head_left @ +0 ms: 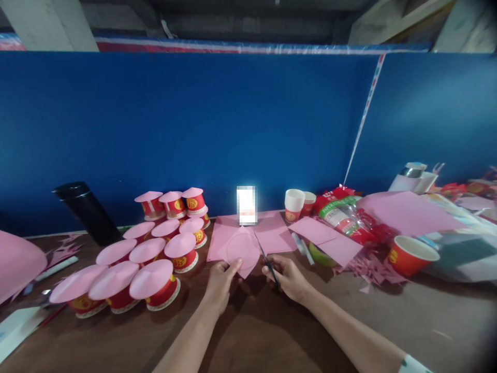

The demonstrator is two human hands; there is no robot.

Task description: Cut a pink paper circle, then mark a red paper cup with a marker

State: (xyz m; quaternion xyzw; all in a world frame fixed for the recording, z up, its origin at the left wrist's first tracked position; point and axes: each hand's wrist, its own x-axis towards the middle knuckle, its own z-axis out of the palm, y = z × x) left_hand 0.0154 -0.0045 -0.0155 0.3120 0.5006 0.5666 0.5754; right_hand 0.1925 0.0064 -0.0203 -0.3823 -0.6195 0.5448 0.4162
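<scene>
At centre frame, a pink paper circle (241, 249) is pinched by the left hand (220, 281) while scissors (267, 263) are gripped in the right hand (288, 277); cutting seems underway, and steady turning of the paper looks needed

A makeshift craft workbench: a brown table (252, 331) against blue partition boards (194, 119), crowded at left with red paper cups capped by pink paper cones (151, 280), pink paper sheets (407, 212) and scraps (373, 269) at right.

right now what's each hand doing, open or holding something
Left hand: closed on the edge of the pink paper piece, thumb on top.
Right hand: closed around the scissors, blades at the paper's right edge.
</scene>
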